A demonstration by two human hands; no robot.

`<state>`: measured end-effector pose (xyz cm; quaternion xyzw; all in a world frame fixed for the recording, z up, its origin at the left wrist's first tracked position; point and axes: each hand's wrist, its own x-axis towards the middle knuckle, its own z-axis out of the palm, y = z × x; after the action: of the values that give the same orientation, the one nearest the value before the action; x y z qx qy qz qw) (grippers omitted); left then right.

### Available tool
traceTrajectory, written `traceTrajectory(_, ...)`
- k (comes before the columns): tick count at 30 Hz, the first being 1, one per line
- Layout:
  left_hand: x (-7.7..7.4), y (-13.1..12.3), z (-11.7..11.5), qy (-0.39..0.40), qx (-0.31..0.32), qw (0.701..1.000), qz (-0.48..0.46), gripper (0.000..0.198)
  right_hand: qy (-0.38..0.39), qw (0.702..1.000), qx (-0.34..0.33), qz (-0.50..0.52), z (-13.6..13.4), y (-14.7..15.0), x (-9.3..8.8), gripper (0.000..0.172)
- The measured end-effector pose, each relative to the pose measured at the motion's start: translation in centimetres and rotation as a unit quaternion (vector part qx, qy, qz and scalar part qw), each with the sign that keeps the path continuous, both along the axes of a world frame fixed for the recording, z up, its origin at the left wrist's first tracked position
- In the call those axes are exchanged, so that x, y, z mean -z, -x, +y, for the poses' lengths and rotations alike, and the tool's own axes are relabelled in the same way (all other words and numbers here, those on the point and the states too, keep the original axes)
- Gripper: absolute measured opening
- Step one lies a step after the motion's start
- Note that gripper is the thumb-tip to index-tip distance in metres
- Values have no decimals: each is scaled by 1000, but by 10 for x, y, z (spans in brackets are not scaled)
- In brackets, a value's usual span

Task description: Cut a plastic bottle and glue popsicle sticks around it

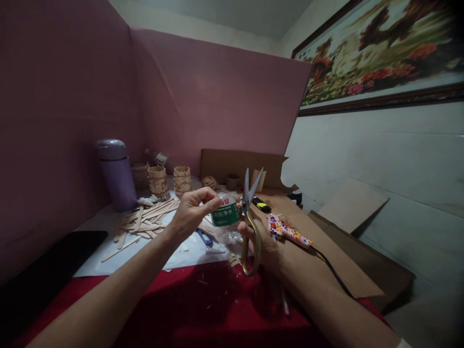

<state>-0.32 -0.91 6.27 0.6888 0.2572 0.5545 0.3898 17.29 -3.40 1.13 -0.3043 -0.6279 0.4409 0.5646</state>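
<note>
My left hand (192, 210) pinches the top of a clear plastic bottle piece with a green label (224, 215), holding it above the table. My right hand (264, 246) grips gold-handled scissors (250, 217) with the blades open and pointing up, right beside the bottle piece. The blade tips stand just right of the label.
Wooden craft sticks (145, 220) lie scattered on white paper (108, 261) to the left. A purple flask (116, 174), two small stick-built cups (170, 181), a floral-patterned glue gun (290, 232) with a black cord, cardboard sheets (326, 251) and a red tablecloth (203, 304) surround the hands.
</note>
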Motion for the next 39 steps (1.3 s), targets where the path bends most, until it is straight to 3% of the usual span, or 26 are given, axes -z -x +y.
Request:
traceTrajectory(5, 3, -8, -5, 11, -1, 1000, 6, 31, 48, 993, -73, 76, -3, 2, -9, 52)
traceTrajectory(9, 0, -6, 1, 48, -25, 994, -100, 28, 62, 986, -117, 99, -4, 2, -9, 40)
traceTrajectory(12, -2, -2, 6, 54, -57, 985, -153, 31, 66, 986, -108, 111, -4, 1, -7, 41)
traceTrajectory(16, 2, -5, 3, 97, -52, 990, -87, 47, 30, 990, -80, 110, -5, 2, -10, 47)
traceTrajectory(19, 6, -12, -5, 136, 32, 990, 4, 51, 2, 992, -74, 105, -5, 3, -12, 48)
traceTrajectory(22, 6, -16, -11, 139, 91, 986, 25, 45, -34, 996, -42, 77, -4, 4, -10, 56)
traceTrajectory(26, 1, -10, -6, 149, 41, 988, -4, 47, -63, 998, 10, 18, -4, -1, -6, 71)
traceTrajectory(29, -3, 1, 3, 176, -1, 984, -4, 51, -63, 991, 90, -81, -3, -9, -6, 73)
traceTrajectory(33, -5, 13, 12, 160, -41, 986, 22, 51, -109, 953, 195, -205, 3, -20, -10, 78)
traceTrajectory(39, -2, 20, 17, 157, 3, 987, 8, 49, -195, 893, 262, -309, 10, -29, -16, 60)
